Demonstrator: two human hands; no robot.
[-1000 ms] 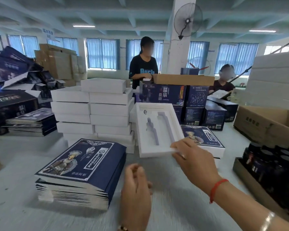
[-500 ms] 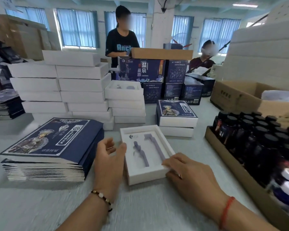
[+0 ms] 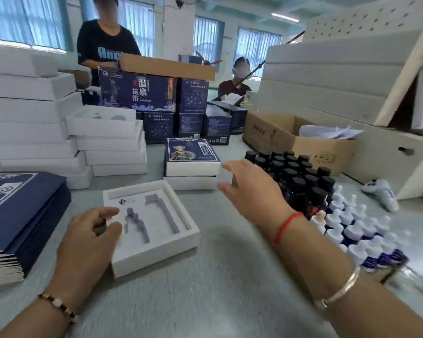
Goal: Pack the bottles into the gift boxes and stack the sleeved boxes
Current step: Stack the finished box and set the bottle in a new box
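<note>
Since half a second ago the right hand [image 3: 252, 191] has left the near corner of the open gift box [image 3: 152, 225] and swung out toward the bottles [image 3: 296, 176], while the left hand [image 3: 88, 240] has slid onto the box's left edge. The right hand's fingers are spread and loosely straight, holding nothing, hanging in the air just short of the nearest black caps. The left hand's fingers curl over the box's left wall, thumb and forefinger bent above the foam insert; whether they pinch something small there is too blurred to tell.

Outward from the fingers, the white box lies flat on the grey table [image 3: 230, 276], lid off, its two moulded recesses empty. To its right the dark, black-capped bottles stand packed upright, with white-capped ones [image 3: 352, 230] nearer the person. Behind the box a sleeved box [image 3: 192, 156] sits on a plain white one. At the left edge lies a pile of flat blue sleeves [image 3: 22, 211], with stacks of white boxes [image 3: 34, 128] beyond it.

The step in hand looks like fetching the first bottle for this box; nothing is packed yet. The next move likely calls for closing round a single cap in a tight cluster without toppling its neighbours, then laying the bottle to match its recess while the left hand steadies the box.
</note>
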